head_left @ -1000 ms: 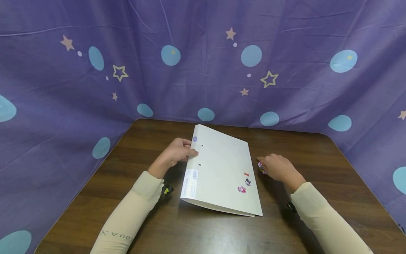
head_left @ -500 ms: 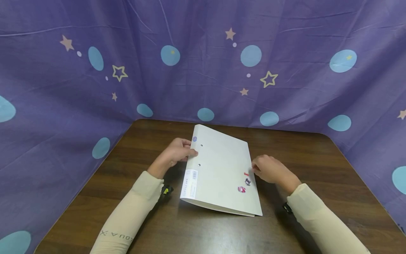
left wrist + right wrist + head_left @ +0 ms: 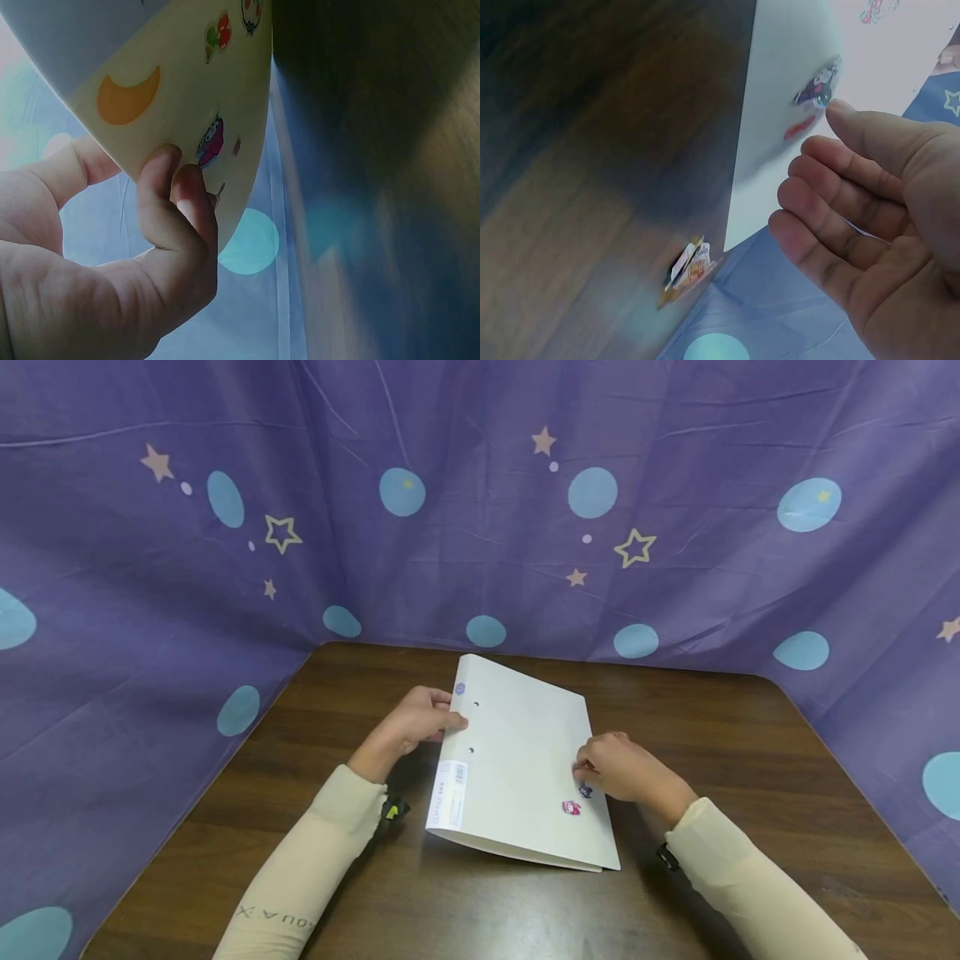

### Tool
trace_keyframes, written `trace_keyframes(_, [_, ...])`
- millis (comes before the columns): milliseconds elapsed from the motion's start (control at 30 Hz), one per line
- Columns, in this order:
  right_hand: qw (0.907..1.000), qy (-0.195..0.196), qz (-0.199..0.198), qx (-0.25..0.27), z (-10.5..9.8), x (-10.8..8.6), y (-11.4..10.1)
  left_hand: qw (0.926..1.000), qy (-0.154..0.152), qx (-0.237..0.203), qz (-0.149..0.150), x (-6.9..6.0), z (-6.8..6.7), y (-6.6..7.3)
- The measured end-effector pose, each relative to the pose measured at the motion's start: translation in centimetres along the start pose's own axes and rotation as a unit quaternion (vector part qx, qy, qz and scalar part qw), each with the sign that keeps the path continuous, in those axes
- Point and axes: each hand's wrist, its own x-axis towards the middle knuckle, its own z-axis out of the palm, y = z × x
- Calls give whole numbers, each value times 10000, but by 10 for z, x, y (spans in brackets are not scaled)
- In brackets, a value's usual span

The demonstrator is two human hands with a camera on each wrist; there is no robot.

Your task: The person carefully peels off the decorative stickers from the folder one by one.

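A white folder (image 3: 525, 752) lies at an angle on the table, its spine side slightly raised. My left hand (image 3: 415, 720) grips the spine edge, thumb on top; in the left wrist view its curled fingers (image 3: 161, 202) lie against a face with an orange moon sticker (image 3: 129, 97). My right hand (image 3: 628, 770) is over the folder's right part, fingers loosely bent, nothing visible in them. In the right wrist view the thumb tip is beside a dark sticker (image 3: 817, 86), near a red one (image 3: 799, 127). A pink sticker (image 3: 572, 807) is on the cover.
A small heap of colourful pieces (image 3: 688, 271) lies on the wooden table beside the folder, hidden behind my right hand in the head view. The brown table (image 3: 712, 718) is bordered by a purple curtain (image 3: 480, 568) with stars and blue spots.
My right hand has moved left from the colourful pieces beside the folder to above the cover, now covering the red sticker in the head view. My left hand and the folder have stayed put.
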Motion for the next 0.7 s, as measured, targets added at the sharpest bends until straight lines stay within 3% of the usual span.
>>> trace_keyframes(400, [9925,195,17,-1206,13,5,-6,10000,4,4,-27,1,1,0])
trace_keyframes(700, [9875,412,-95,-1519,19,7,-9,10000,9,-33,-27,1,1,-1])
